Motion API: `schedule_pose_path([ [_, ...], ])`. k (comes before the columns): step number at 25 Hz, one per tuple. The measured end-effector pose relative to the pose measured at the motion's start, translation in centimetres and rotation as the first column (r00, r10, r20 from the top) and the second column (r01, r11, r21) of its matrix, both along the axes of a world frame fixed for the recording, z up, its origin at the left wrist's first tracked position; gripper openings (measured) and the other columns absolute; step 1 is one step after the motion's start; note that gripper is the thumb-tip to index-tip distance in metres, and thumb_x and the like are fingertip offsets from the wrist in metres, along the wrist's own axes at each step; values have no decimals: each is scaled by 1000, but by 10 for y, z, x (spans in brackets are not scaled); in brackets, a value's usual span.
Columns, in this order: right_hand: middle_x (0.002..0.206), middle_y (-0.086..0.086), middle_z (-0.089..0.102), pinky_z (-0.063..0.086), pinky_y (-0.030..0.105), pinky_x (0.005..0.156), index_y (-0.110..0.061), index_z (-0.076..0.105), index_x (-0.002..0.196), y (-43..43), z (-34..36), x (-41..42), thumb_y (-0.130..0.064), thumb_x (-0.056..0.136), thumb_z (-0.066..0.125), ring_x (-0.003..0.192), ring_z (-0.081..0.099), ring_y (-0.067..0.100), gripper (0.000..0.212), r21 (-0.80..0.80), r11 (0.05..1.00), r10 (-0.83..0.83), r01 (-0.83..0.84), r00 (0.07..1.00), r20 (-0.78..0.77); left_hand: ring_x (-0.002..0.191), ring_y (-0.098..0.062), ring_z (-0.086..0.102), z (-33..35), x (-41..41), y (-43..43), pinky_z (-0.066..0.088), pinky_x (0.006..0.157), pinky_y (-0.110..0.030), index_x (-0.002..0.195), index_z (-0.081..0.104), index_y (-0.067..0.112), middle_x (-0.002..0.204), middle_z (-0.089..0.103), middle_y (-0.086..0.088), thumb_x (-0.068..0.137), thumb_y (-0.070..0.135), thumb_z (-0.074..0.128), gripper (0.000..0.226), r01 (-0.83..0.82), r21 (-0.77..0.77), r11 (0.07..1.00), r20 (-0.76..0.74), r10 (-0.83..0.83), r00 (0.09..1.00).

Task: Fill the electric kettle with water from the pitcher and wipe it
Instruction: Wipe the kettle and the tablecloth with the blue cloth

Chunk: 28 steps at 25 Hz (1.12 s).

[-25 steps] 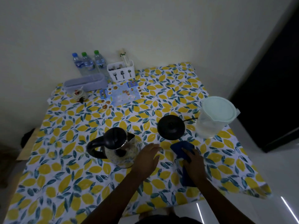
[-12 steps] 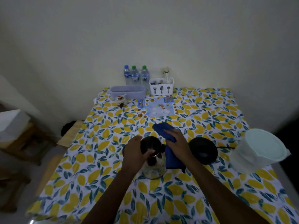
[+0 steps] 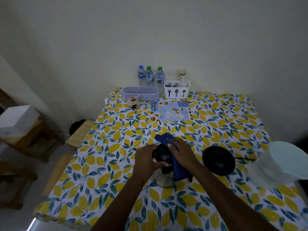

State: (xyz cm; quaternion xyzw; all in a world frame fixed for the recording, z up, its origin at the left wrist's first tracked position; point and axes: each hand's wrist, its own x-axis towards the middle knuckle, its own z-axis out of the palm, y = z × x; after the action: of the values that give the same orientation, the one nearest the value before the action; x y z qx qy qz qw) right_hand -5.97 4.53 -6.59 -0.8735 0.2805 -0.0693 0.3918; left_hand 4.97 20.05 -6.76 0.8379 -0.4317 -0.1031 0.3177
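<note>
The glass electric kettle (image 3: 164,178) with a black lid stands on the lemon-print tablecloth (image 3: 116,147) near the table's middle. My left hand (image 3: 146,160) grips its black top and handle from the left. My right hand (image 3: 182,151) presses a blue cloth (image 3: 179,169) against the kettle's right side and top. The cloth drapes down and hides much of the kettle. The round black kettle base (image 3: 218,160) lies to the right, with its cord running right. A clear pitcher (image 3: 280,165) with a pale green lid stands at the right edge.
At the back by the wall stand three water bottles (image 3: 149,77), a white cutlery caddy (image 3: 176,90) and a lilac tray (image 3: 140,95). A small jar (image 3: 133,102) and a printed blue mat (image 3: 171,110) lie in front of them. Wooden stools (image 3: 28,135) are on the left.
Both hands went from the tabletop to the kettle: the left took its top, the right brought the blue cloth against it. The view swung, so the kettle sits centred now.
</note>
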Motion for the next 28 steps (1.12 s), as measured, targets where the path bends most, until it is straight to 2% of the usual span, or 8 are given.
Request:
schedule_pose_path([
  [2,156,0,29,30,54,110,-41,41,138,4,-9,-4,-60,93,31,140,27,27,50,-112,994,-12,11,1000,-5,92,-12,61,-1,3,-1,54,82,-38,110,62,25,100,67,6,51,80,70,81,-4,-11,1000,-66,3,998],
  [6,148,5,40,33,47,108,-29,47,137,-6,5,19,-49,97,37,132,40,28,46,-91,996,17,-25,996,-93,106,-11,50,12,7,4,46,93,-29,126,52,16,117,53,4,56,52,86,86,-34,-40,999,-216,25,976],
  [8,150,3,38,33,49,107,-31,47,136,-3,10,23,-52,96,36,130,40,31,47,-201,978,34,-59,991,-130,108,-11,43,14,11,10,40,92,-25,129,45,11,119,43,2,56,42,90,91,-82,-54,995,-257,66,964],
  [12,150,-1,40,49,46,84,-43,52,130,25,8,-3,-62,88,28,119,46,36,52,-488,870,43,-72,997,-70,98,-18,51,0,15,19,47,84,-29,115,49,10,112,48,-4,51,44,91,84,-154,-79,985,-279,127,952],
  [15,145,0,46,50,46,77,-45,58,123,34,12,-3,-59,88,35,112,50,36,44,-564,820,93,-99,995,-39,86,-17,62,-5,21,18,56,76,-35,98,60,18,96,61,-6,54,47,91,60,-167,-117,979,-345,117,931],
  [19,149,-3,39,42,49,91,-45,55,125,28,26,18,-63,84,24,120,41,34,54,-488,853,107,-186,977,-185,92,-17,68,-5,32,21,57,81,-43,102,67,16,101,69,-8,72,42,82,43,-96,-134,986,-408,33,912],
  [23,140,-1,46,40,49,99,-35,56,127,14,28,33,-54,92,41,123,40,33,43,-232,971,12,-65,974,-226,94,-18,61,-4,33,26,55,82,-43,104,56,16,105,57,-8,73,47,75,47,-113,-82,990,-414,70,908],
  [28,94,7,59,42,35,74,-12,67,102,-6,34,33,-47,94,48,90,61,31,41,98,994,-26,40,990,-139,118,-22,53,22,16,10,39,106,-46,127,50,18,129,54,-5,81,50,68,60,55,6,998,-365,-49,930],
])
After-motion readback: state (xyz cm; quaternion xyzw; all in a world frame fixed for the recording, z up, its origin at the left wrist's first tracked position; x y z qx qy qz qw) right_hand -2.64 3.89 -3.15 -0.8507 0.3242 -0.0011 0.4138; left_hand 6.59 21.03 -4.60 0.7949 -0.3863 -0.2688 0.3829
